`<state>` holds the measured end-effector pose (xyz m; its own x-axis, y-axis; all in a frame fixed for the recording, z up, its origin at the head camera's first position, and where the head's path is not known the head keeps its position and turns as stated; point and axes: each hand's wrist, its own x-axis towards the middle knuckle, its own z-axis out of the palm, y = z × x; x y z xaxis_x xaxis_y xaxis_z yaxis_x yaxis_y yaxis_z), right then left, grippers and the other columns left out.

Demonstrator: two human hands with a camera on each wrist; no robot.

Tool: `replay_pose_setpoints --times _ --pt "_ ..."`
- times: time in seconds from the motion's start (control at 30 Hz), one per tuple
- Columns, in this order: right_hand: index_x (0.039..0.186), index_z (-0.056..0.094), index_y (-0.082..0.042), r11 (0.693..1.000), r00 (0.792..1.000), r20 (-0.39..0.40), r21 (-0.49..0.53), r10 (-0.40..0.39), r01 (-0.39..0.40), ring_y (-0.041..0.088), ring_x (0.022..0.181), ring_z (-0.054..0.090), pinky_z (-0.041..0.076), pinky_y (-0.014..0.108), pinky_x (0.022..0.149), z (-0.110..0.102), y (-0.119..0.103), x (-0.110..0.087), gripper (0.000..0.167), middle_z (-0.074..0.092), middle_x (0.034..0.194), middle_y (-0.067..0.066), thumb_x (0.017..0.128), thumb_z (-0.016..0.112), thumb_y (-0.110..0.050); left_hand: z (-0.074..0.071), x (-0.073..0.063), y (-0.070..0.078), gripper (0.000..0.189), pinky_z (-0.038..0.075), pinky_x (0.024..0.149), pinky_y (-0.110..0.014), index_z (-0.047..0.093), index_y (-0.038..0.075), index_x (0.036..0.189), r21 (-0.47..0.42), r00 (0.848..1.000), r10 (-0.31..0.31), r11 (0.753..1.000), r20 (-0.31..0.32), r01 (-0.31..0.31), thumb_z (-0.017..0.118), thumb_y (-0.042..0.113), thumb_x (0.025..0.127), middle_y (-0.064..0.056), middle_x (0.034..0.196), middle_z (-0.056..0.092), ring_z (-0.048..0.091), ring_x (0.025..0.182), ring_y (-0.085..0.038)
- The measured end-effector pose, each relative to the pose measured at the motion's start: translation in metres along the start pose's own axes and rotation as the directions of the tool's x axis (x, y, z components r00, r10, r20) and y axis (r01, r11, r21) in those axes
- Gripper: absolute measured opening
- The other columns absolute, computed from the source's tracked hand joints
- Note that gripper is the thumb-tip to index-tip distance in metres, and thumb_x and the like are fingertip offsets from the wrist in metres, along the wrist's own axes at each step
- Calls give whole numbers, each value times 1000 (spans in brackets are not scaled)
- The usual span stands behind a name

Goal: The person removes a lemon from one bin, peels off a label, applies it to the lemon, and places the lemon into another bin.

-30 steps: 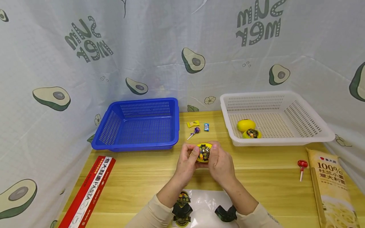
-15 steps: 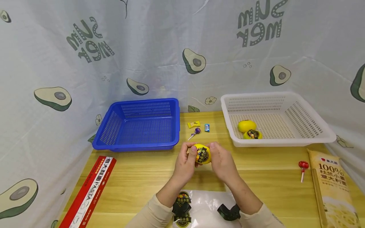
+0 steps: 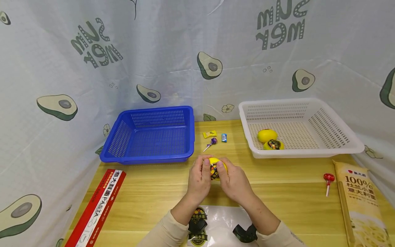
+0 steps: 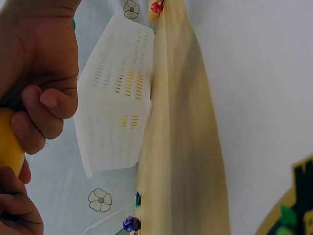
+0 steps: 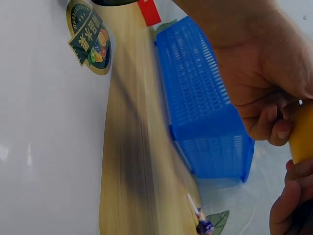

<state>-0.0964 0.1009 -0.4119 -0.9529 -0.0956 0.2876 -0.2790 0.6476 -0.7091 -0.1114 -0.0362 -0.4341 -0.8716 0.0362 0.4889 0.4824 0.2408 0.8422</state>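
Observation:
Both hands hold one lemon (image 3: 214, 160) above the middle of the wooden table. Its upper face carries a black and gold fruit sticker (image 3: 214, 170), partly covered by the thumbs. On the lemon's left side, my left hand (image 3: 198, 179) grips with curled fingers. My right hand (image 3: 236, 180) grips the other side, its thumb lying on the sticker. The lemon (image 4: 9, 142) shows only in part at the edge of the left wrist view. Below the hands lies a white sheet (image 3: 226, 221) with sticker labels (image 3: 197, 237) on its left side.
A blue basket (image 3: 146, 160) stands back left. The white basket (image 3: 303, 153) at back right contains two lemons (image 3: 267, 136). Small candies (image 3: 210, 134) and a purple lollipop (image 3: 213, 141) lie between. A red pasta box (image 3: 98, 206), red lollipop (image 3: 328, 177) and pasta bag (image 3: 359, 199) flank the table.
The lemon has turned in the hands, so its sticker faces differently. Both thumbs have shifted over it, and the right thumb now lies across the sticker.

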Motion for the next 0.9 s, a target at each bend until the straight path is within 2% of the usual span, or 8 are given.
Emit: replay_pose_setpoints --times 0.23,0.37,0.47,0.53,0.57,0.67,0.77,0.9 --pt "108 68 -6 999 1000 -10 33 12 -12 10 62 51 44 24 55 1 -1 -1 39 62 69 0 112 33 -23 0 1 0 25 55 77 -29 66 5 115 15 999 30 999 -32 -29 43 9 108 -14 94 68 62 88 -17" --pt "114 70 -1 995 997 -19 69 78 -76 12 65 56 48 26 58 2 0 -1 46 67 73 5 113 29 -22 0 1 -1 28 56 74 -29 68 4 114 12 1000 8 1000 -27 -8 41 7 108 -14 94 68 63 86 -18" --pt "117 70 1 980 986 3 116 165 -164 14 67 55 48 27 59 1 0 -1 53 66 76 8 113 25 -26 -5 4 -2 32 55 69 -27 68 4 115 5 999 -36 999 28 36 37 9 110 -14 90 67 61 79 -13" --pt "118 69 1 963 974 24 145 224 -225 15 68 54 47 27 59 -1 0 0 57 64 77 9 113 22 -31 -9 7 -1 33 52 63 -25 67 5 119 -24 993 -64 997 96 66 36 12 111 -14 86 65 57 71 -9" --pt "119 69 1 955 968 32 159 248 -250 16 68 53 47 27 59 -2 0 0 59 63 77 9 113 21 -33 -12 8 -1 31 51 60 -24 65 5 124 -45 988 -73 996 135 79 38 14 111 -15 90 65 56 68 -7" --pt "124 66 1 937 954 37 178 298 -300 17 67 52 46 27 60 -6 0 1 63 61 76 10 112 18 -37 -17 12 2 33 50 60 -20 54 9 138 -109 966 -113 984 234 141 55 17 106 -16 109 64 55 68 -5" --pt "125 64 0 922 943 37 199 331 -332 17 64 51 45 28 58 -9 0 2 64 59 75 10 112 15 -39 -18 13 4 61 53 68 -20 43 11 146 -145 947 -138 972 290 186 74 16 94 -16 135 55 59 81 -6" --pt "125 61 -2 888 928 87 268 363 -373 17 56 50 45 28 51 -12 -2 3 66 55 71 9 112 13 -45 -16 12 5 70 55 73 -21 42 11 146 -136 935 -147 970 323 200 81 16 88 -15 131 55 58 87 -7"
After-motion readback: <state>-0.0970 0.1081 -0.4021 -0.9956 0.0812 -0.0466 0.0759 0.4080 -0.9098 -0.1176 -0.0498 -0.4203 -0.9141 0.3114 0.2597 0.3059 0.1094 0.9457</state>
